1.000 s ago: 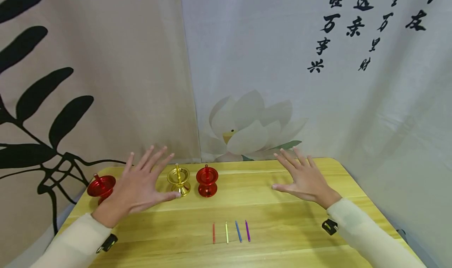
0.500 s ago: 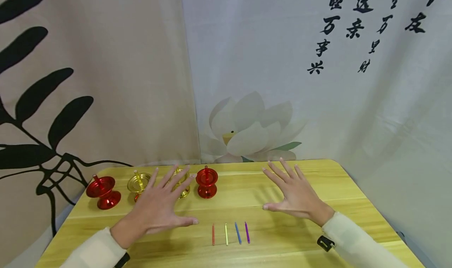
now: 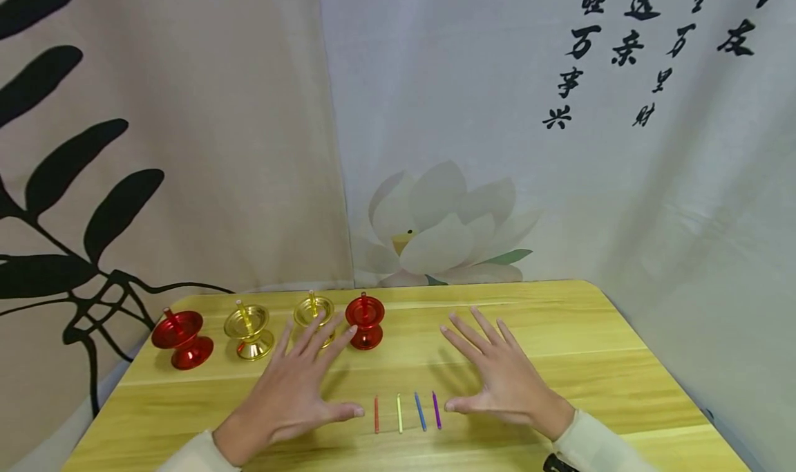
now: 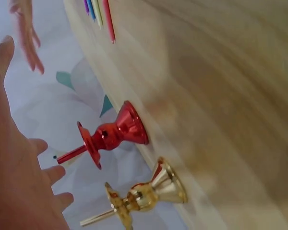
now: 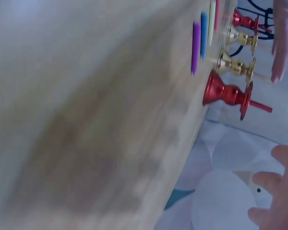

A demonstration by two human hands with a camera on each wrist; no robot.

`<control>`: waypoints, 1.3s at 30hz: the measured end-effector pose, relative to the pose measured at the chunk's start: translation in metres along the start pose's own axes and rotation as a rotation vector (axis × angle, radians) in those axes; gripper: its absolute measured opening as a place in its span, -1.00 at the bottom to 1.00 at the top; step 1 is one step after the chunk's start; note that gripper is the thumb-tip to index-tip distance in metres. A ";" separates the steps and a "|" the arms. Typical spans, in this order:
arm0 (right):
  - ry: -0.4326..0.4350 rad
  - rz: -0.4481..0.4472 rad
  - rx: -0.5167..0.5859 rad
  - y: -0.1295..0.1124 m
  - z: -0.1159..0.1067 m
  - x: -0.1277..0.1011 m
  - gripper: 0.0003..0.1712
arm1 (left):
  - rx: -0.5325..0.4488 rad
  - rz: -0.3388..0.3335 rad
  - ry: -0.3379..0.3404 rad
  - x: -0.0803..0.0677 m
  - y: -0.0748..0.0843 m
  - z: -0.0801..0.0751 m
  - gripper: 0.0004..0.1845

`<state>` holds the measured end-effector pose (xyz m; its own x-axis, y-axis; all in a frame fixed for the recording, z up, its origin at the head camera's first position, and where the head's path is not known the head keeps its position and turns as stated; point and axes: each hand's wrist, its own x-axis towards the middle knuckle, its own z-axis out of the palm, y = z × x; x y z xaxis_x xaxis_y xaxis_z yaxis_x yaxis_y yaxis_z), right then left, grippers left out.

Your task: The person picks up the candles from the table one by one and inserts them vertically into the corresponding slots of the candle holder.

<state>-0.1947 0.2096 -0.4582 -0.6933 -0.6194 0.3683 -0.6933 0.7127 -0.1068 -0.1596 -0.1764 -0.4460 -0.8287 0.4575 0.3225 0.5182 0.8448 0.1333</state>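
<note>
Our left hand lies low in the frame with fingers spread and straight, holding nothing, its thumb tip just beside the red stick. Our right hand mirrors it at lower right of centre, also splayed and holding nothing, thumb tip just beside the purple stick. Between the two thumbs lie four thin sticks in a row on the tabletop: red, then the yellow stick, the blue stick, and purple. Beyond our left fingertips, along the far edge in the left half of the frame, stand four holders: a red holder at far left, a gold holder, a second gold holder partly behind our fingers, and a second red holder. Whether our palms rest on the wood or hover just above it, we cannot tell; the wrist views are blurred. Compared with a second ago, both hands have drawn back from the far edge toward us and inward, so they now flank the sticks. The first gold holder, then covered by our left hand, now shows. We judge the sticks are what the hands are closing on.
</note>
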 end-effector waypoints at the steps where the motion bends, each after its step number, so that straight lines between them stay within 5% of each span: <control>1: 0.000 0.002 0.004 -0.002 0.002 -0.002 0.34 | -0.008 -0.005 0.006 -0.001 0.001 0.002 0.23; 12: 0.007 0.016 0.120 -0.024 0.018 -0.017 0.27 | -0.107 -0.080 0.040 -0.008 0.007 0.016 0.25; 27: -0.131 0.302 0.556 -0.033 0.019 -0.019 -0.39 | -0.670 -0.357 -0.051 0.011 -0.007 0.032 0.13; 39: -0.160 0.418 0.683 -0.029 0.027 -0.011 -0.51 | -0.953 -0.366 -0.015 0.043 -0.012 0.058 0.13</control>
<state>-0.1721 0.1867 -0.4843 -0.9049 -0.4236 0.0422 -0.3022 0.5693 -0.7646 -0.2132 -0.1509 -0.4878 -0.9693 0.2242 0.1012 0.1797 0.3645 0.9137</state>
